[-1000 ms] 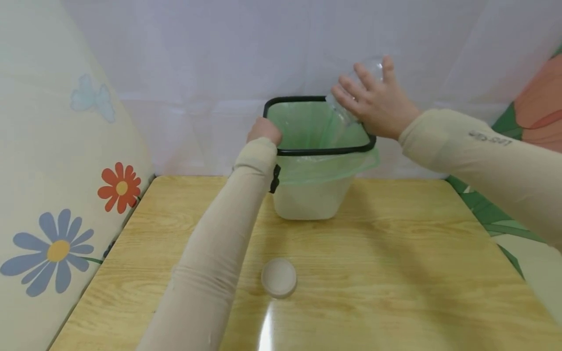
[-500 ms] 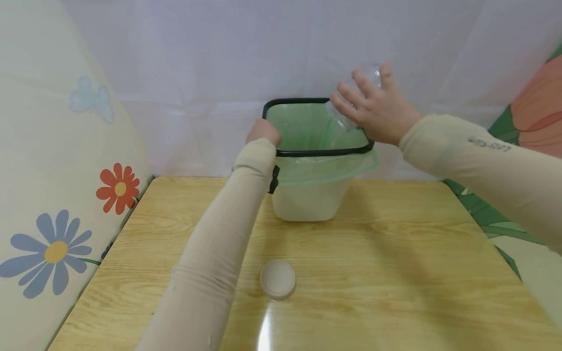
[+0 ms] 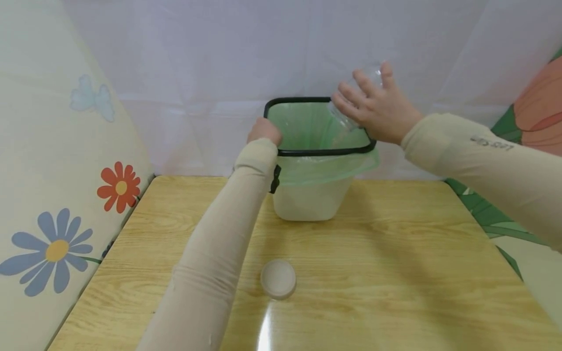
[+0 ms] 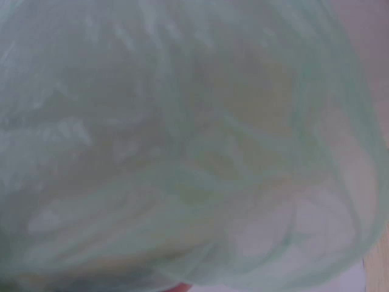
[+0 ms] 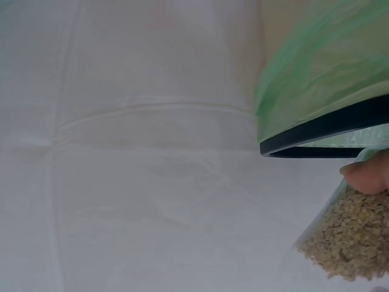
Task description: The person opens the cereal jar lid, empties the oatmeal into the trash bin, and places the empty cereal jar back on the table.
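Note:
My left hand [image 3: 265,130] grips the left side of the bin's black rim [image 3: 325,152], its fingertips out of sight. Its wrist view is filled by the blurred pale green bag [image 4: 231,152]. My right hand [image 3: 379,107] holds a clear jar [image 3: 340,117] tipped mouth-down over the right side of the bin, fingers spread around it. Brown flakes, like oats [image 5: 352,237], sit inside the jar in the right wrist view, with my thumb [image 5: 368,176] on its wall. A green bag [image 3: 303,124] lines the white bin [image 3: 307,204] and folds over its rim.
A round beige lid [image 3: 278,279] lies on the wooden table [image 3: 395,268] in front of the bin. Behind the bin hangs a white cloth [image 3: 197,73]. Flower-printed panels [image 3: 44,146] border the table on both sides.
My right hand has lowered slightly with the tipped jar during the first half second, then stays about there. My left hand keeps its grip on the rim.

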`<state>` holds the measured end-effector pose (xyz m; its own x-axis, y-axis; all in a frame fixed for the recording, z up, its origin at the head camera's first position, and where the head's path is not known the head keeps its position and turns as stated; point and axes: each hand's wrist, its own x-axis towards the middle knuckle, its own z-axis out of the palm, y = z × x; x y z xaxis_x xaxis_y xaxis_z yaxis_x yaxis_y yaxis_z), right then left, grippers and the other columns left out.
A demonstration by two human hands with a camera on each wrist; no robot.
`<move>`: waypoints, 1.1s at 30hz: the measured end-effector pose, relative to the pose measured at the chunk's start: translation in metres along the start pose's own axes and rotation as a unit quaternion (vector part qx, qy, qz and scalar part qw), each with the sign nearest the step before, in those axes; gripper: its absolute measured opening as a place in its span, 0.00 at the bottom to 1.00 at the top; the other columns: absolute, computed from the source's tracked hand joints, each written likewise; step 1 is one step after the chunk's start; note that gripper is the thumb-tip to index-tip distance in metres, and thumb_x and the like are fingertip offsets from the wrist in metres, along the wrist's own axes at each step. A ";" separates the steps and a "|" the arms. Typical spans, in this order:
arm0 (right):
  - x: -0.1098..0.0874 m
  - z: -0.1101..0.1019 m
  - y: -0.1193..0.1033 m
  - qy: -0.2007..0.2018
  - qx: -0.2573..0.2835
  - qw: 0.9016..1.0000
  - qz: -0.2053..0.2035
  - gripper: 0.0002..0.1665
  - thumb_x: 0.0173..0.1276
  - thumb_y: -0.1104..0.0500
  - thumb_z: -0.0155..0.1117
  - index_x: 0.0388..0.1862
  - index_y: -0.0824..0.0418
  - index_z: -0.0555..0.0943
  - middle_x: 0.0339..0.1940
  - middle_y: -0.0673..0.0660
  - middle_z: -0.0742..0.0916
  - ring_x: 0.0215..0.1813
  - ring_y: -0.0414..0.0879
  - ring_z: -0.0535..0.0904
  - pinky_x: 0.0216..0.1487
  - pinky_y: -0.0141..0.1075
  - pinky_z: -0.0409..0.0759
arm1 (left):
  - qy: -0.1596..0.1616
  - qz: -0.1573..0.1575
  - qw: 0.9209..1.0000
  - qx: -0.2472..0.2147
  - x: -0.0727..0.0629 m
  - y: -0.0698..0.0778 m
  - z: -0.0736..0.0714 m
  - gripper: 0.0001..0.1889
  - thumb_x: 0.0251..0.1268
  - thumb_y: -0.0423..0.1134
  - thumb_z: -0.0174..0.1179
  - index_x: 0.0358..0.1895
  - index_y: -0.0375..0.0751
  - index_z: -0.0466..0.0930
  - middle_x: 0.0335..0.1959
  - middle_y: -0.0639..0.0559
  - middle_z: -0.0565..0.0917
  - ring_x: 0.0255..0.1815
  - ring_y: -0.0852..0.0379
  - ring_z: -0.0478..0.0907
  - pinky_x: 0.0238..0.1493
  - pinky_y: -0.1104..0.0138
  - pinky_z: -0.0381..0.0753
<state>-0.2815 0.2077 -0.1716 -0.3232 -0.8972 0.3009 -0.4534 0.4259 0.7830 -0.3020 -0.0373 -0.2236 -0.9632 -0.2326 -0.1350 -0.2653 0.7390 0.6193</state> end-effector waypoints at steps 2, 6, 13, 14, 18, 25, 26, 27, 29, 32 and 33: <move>0.000 0.000 -0.001 -0.006 -0.004 1.000 -0.002 0.39 0.56 0.67 0.68 0.68 0.66 0.67 0.65 0.66 0.74 0.66 0.66 0.64 0.58 0.70 0.63 | -0.003 -0.001 1.000 0.000 0.001 0.000 0.000 0.23 0.73 0.36 0.49 0.68 0.34 0.65 0.59 0.43 0.77 0.55 0.50 0.76 0.54 0.62 0.77; 0.002 0.000 -0.001 -0.018 -0.008 1.000 0.000 0.40 0.56 0.66 0.69 0.68 0.66 0.66 0.66 0.66 0.73 0.67 0.66 0.63 0.59 0.69 0.62 | -0.006 -0.003 1.000 0.001 0.006 -0.001 0.002 0.24 0.72 0.36 0.50 0.69 0.35 0.64 0.59 0.43 0.76 0.54 0.50 0.76 0.52 0.63 0.77; 0.002 0.000 -0.001 -0.018 -0.002 1.000 -0.003 0.41 0.55 0.67 0.69 0.68 0.66 0.66 0.65 0.67 0.73 0.66 0.66 0.64 0.59 0.69 0.62 | -0.006 -0.006 1.000 0.001 0.012 -0.001 0.004 0.25 0.72 0.37 0.51 0.69 0.35 0.64 0.60 0.43 0.76 0.54 0.50 0.76 0.53 0.62 0.77; 0.002 0.000 -0.001 -0.016 -0.002 1.000 -0.003 0.41 0.55 0.67 0.69 0.68 0.66 0.66 0.65 0.67 0.73 0.66 0.66 0.64 0.59 0.69 0.62 | -0.006 -0.005 1.000 0.001 0.012 -0.001 0.004 0.24 0.71 0.37 0.51 0.68 0.35 0.64 0.60 0.43 0.77 0.54 0.50 0.76 0.53 0.62 0.77; 0.002 0.000 -0.001 -0.010 -0.001 1.000 -0.003 0.41 0.55 0.65 0.70 0.68 0.66 0.66 0.65 0.67 0.73 0.66 0.66 0.64 0.59 0.69 0.62 | -0.006 -0.002 1.000 0.003 0.011 -0.001 0.004 0.24 0.71 0.37 0.51 0.69 0.35 0.64 0.60 0.44 0.76 0.55 0.50 0.76 0.53 0.62 0.77; 0.002 0.002 -0.001 -0.002 -0.002 1.000 -0.008 0.42 0.53 0.65 0.72 0.67 0.67 0.66 0.64 0.67 0.73 0.66 0.66 0.64 0.58 0.70 0.63 | -0.006 0.002 1.000 0.002 0.002 0.000 0.000 0.23 0.73 0.37 0.49 0.68 0.35 0.64 0.60 0.43 0.76 0.54 0.50 0.76 0.53 0.63 0.77; 0.002 0.002 -0.001 -0.003 -0.004 1.000 -0.010 0.43 0.53 0.64 0.72 0.67 0.66 0.66 0.64 0.67 0.73 0.66 0.66 0.64 0.58 0.70 0.63 | -0.006 0.002 1.000 0.001 0.001 0.000 -0.001 0.23 0.73 0.37 0.49 0.68 0.34 0.65 0.60 0.43 0.76 0.54 0.50 0.76 0.53 0.63 0.77; 0.003 0.002 -0.001 -0.004 -0.003 1.000 -0.012 0.43 0.52 0.64 0.73 0.67 0.66 0.66 0.64 0.67 0.73 0.66 0.66 0.64 0.58 0.70 0.63 | -0.006 0.003 1.000 0.001 0.000 0.000 -0.001 0.23 0.73 0.36 0.49 0.68 0.34 0.65 0.60 0.43 0.76 0.54 0.50 0.76 0.53 0.63 0.77; 0.003 0.002 -0.001 -0.007 -0.002 1.000 -0.016 0.44 0.51 0.64 0.74 0.67 0.66 0.65 0.63 0.67 0.73 0.65 0.67 0.64 0.57 0.70 0.63 | -0.005 0.005 1.000 0.003 -0.001 0.000 -0.001 0.23 0.72 0.37 0.49 0.68 0.34 0.65 0.60 0.43 0.76 0.55 0.50 0.76 0.53 0.63 0.77; 0.004 0.003 -0.003 -0.012 0.001 1.000 -0.022 0.44 0.52 0.64 0.74 0.67 0.66 0.66 0.63 0.67 0.72 0.66 0.67 0.63 0.56 0.70 0.64 | -0.004 0.007 1.000 0.005 0.000 -0.001 -0.001 0.23 0.72 0.37 0.49 0.68 0.34 0.65 0.61 0.43 0.76 0.56 0.50 0.75 0.54 0.62 0.76; 0.004 0.003 -0.003 -0.012 0.001 1.000 -0.023 0.43 0.52 0.65 0.73 0.67 0.66 0.66 0.63 0.67 0.72 0.66 0.67 0.63 0.56 0.70 0.64 | -0.004 0.008 1.000 0.005 0.001 -0.001 -0.001 0.23 0.72 0.37 0.49 0.68 0.34 0.65 0.61 0.43 0.76 0.56 0.50 0.75 0.55 0.62 0.76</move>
<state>-0.2841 0.2034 -0.1744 -0.3220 -0.9128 0.2512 -0.4699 0.3844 0.7946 -0.3021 -0.0389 -0.2242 -0.9677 -0.2156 -0.1303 -0.2496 0.7493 0.6134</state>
